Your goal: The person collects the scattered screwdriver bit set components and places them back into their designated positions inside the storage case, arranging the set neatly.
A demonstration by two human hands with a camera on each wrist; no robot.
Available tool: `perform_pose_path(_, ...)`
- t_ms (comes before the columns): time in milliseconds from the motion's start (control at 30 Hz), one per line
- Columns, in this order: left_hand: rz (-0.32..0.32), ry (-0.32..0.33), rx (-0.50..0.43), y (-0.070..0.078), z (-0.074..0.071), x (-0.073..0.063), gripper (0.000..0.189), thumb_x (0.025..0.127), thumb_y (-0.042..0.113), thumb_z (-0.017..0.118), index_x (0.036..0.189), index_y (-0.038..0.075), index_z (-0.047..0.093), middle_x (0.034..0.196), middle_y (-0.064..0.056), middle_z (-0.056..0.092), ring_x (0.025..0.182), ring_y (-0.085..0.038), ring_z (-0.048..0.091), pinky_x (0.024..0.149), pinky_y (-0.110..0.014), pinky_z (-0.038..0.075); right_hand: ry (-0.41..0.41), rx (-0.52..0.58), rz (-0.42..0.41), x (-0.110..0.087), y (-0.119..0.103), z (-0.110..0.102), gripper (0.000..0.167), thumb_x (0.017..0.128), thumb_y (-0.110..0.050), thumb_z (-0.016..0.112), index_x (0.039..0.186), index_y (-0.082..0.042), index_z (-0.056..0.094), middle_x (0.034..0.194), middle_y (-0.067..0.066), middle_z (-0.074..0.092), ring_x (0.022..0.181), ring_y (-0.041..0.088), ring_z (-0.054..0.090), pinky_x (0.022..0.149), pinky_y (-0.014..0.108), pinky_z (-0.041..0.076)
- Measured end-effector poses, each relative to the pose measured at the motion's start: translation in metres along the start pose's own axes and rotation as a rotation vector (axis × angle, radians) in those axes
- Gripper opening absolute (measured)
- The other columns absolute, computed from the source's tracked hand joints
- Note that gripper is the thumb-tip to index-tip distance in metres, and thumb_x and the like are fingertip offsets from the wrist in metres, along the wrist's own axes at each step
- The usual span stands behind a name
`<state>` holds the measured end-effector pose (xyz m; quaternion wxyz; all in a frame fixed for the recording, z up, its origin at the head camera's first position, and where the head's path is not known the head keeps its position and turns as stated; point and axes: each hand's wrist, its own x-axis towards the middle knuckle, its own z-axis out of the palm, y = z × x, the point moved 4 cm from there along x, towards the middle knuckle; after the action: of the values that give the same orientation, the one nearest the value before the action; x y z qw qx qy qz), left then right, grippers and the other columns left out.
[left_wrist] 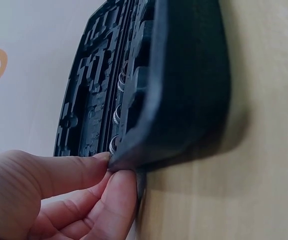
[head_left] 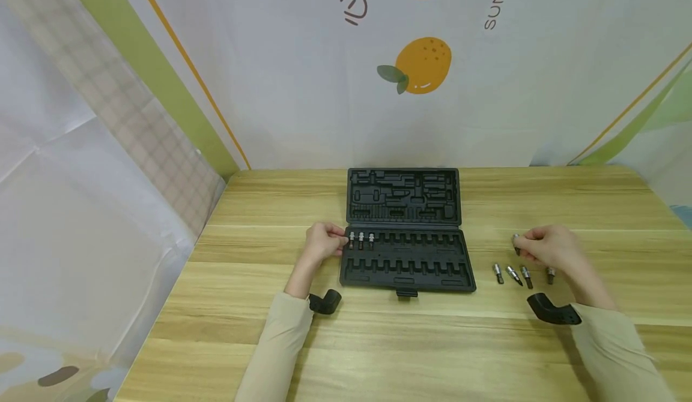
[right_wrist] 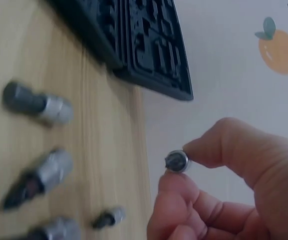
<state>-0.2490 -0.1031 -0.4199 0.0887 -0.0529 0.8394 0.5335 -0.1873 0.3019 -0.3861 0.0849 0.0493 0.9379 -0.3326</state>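
Note:
An open black socket case (head_left: pixel 408 258) lies on the wooden table, three bit sockets (head_left: pixel 361 241) standing in its upper row at the left end. My left hand (head_left: pixel 322 243) pinches the case's left edge between thumb and fingers, as the left wrist view (left_wrist: pixel 74 195) also shows. To the right of the case, my right hand (head_left: pixel 554 249) holds a bit socket (right_wrist: pixel 177 161) between thumb and fingertips, its tip toward the right wrist camera. Several loose bit sockets (head_left: pixel 498 273) with silver collars and dark tips lie on the table just below that hand.
The case lid (head_left: pixel 403 196) is folded back flat toward the wall side, its moulded recesses showing. A latch (head_left: pixel 406 292) sticks out at the front. Behind the table (head_left: pixel 432 354) hangs a white cloth (head_left: pixel 303 89) with fruit prints. Black wrist mounts (head_left: pixel 552 310) sit on both forearms.

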Motion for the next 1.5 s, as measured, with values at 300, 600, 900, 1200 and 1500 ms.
perform_pose_path(300,0.001,0.01,0.01,0.0,0.001,-0.001,0.012,0.083,-0.005,0.065,0.094,-0.009,0.067,0.079,-0.016,0.066,0.059,-0.014,0.06,0.057,-0.026,0.058,0.007,0.025,-0.028,0.008,-0.021,0.013,0.03,0.091,-0.024,0.054,0.074,-0.003,0.066,0.062,0.0,0.062,0.06,0.019,0.056,0.056,0.027,0.046)
perform_pose_path(600,-0.01,0.013,0.001,-0.001,0.001,0.0,0.012,0.082,-0.005,0.066,0.093,-0.009,0.067,0.078,-0.015,0.065,0.059,-0.014,0.059,0.056,-0.026,0.058,-0.016,0.056,-0.042,0.013,-0.039,0.023,0.028,0.09,-0.023,0.055,0.077,-0.001,0.066,0.064,0.002,0.063,0.062,0.02,0.057,0.057,0.027,0.046)
perform_pose_path(900,-0.019,0.016,-0.004,-0.002,0.001,0.0,0.012,0.082,-0.005,0.066,0.094,-0.008,0.067,0.077,-0.014,0.065,0.058,-0.013,0.058,0.056,-0.026,0.057,-0.012,0.097,-0.091,0.021,-0.063,0.035,0.023,0.087,-0.016,0.056,0.079,0.003,0.066,0.064,0.004,0.064,0.06,0.017,0.061,0.054,0.027,0.051)
perform_pose_path(1200,-0.027,0.01,-0.01,-0.002,0.0,0.001,0.013,0.082,-0.005,0.066,0.095,-0.008,0.067,0.078,-0.014,0.064,0.059,-0.014,0.059,0.056,-0.026,0.057,-0.016,0.087,-0.115,0.027,-0.082,0.048,0.024,0.089,-0.016,0.058,0.08,0.003,0.067,0.067,0.006,0.064,0.062,0.016,0.06,0.057,0.028,0.051)
perform_pose_path(1500,-0.025,0.009,0.015,-0.002,0.001,0.002,0.013,0.084,-0.004,0.066,0.096,-0.007,0.066,0.082,-0.016,0.067,0.057,-0.013,0.06,0.056,-0.026,0.057,-0.019,0.069,-0.163,0.032,-0.103,0.062,0.022,0.088,-0.015,0.059,0.077,0.003,0.067,0.065,0.009,0.064,0.059,0.018,0.059,0.053,0.028,0.047)
